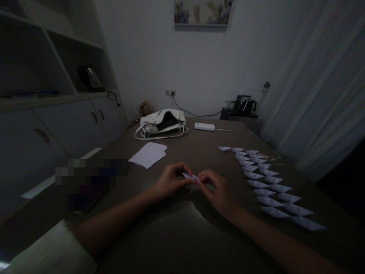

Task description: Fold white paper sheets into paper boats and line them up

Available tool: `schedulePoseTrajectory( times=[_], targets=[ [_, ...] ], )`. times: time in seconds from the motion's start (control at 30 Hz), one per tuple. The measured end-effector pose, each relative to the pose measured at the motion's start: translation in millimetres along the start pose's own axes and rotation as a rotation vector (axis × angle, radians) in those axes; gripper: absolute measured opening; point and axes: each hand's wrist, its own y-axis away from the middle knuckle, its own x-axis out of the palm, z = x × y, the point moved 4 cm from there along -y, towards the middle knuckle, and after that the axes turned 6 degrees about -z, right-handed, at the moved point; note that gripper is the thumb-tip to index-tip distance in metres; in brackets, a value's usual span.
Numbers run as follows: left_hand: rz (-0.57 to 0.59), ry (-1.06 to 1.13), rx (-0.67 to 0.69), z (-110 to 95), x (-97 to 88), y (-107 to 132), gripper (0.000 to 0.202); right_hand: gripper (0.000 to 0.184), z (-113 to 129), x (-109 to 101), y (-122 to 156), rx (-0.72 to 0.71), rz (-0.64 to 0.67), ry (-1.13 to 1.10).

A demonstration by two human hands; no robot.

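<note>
Between my two hands, just above the table, is a small folded white paper boat (pixel 190 176). My left hand (pixel 172 179) pinches its left side between thumb and fingers. From the right, my right hand (pixel 215 190) pinches the other end, thumb below and fingers on top. On the right side of the table, several finished paper boats (pixel 265 193) stand in two long rows. A loose stack of white paper sheets (pixel 146 156) lies beyond my left hand.
A white handbag (pixel 162 123) rests at the table's far side, with a white power bank (pixel 204 126) and its short cable to the right. A blurred-out object (pixel 88 190) lies at the left edge. Kettles (pixel 245 106) stand behind the table.
</note>
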Motion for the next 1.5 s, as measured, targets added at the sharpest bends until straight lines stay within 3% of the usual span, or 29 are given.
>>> schedulePoseTrajectory(
  times=[0.4, 0.67, 0.9, 1.27, 1.5],
  targets=[
    [0.025, 0.091, -0.078, 7, 1.3, -1, 0.027, 0.011, -10, 0, 3, 0.091, -0.02, -0.048],
    [-0.028, 0.131, -0.121, 4, 2.7, 0, 0.027, 0.011, -10, 0, 1, 0.11, -0.031, -0.07],
    [-0.048, 0.185, -0.15, 3, 4.3, -1, 0.028, 0.02, -8, 3, -1, 0.211, 0.079, 0.013],
    [0.084, 0.046, -0.22, 11, 4.9, 0, 0.027, 0.023, -12, 0, -2, 0.234, 0.043, -0.041],
    [0.063, 0.018, -0.202, 8, 4.6, 1, 0.028, 0.024, -13, 1, -3, 0.286, 0.066, -0.148]
  ],
)
